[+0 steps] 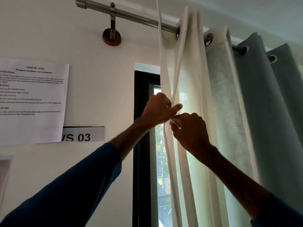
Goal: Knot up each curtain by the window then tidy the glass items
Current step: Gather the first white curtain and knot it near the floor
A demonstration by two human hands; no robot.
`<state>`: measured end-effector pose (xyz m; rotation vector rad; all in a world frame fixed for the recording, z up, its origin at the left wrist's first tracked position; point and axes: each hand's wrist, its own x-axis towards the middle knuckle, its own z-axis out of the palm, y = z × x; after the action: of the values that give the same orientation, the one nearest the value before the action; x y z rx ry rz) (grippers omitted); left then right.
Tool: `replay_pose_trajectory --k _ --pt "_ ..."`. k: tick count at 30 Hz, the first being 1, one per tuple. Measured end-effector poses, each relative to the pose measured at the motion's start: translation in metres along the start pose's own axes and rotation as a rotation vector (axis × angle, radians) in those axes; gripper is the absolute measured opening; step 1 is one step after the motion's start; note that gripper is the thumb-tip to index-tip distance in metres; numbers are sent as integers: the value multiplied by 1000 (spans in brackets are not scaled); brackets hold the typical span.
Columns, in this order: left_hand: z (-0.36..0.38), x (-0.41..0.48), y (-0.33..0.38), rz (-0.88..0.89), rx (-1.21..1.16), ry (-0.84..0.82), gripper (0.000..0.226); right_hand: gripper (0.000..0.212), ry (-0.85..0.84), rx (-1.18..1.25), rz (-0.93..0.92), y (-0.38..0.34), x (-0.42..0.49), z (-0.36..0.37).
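A sheer cream fabric curtain (193, 71) hangs from a brushed steel curtain rod (131, 14), just beside a grey-blue curtain (262, 95). The left hand (158, 110) is clenched round the cream curtain's gathered left folds, thumb sticking out. Just below and touching it, the right hand (191, 128) pinches a fold of the same cloth.

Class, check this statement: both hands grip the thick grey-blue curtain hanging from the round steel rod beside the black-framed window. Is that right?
One detail is wrong. The head view shows the left hand and right hand gripping the sheer cream-white curtain, not the grey-blue curtain. It hangs from the round steel rod beside the black-framed window.
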<state>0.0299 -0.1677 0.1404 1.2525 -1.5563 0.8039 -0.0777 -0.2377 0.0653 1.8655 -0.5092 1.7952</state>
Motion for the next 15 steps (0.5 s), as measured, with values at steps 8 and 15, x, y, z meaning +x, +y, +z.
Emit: replay_pose_trajectory --k 8,15 --pt "2 -5 12 -24 132 13 35 12 36 55 -21 3 -5 -5" --pt "3 -14 9 21 178 23 49 13 -23 359 23 5 -11 -23"
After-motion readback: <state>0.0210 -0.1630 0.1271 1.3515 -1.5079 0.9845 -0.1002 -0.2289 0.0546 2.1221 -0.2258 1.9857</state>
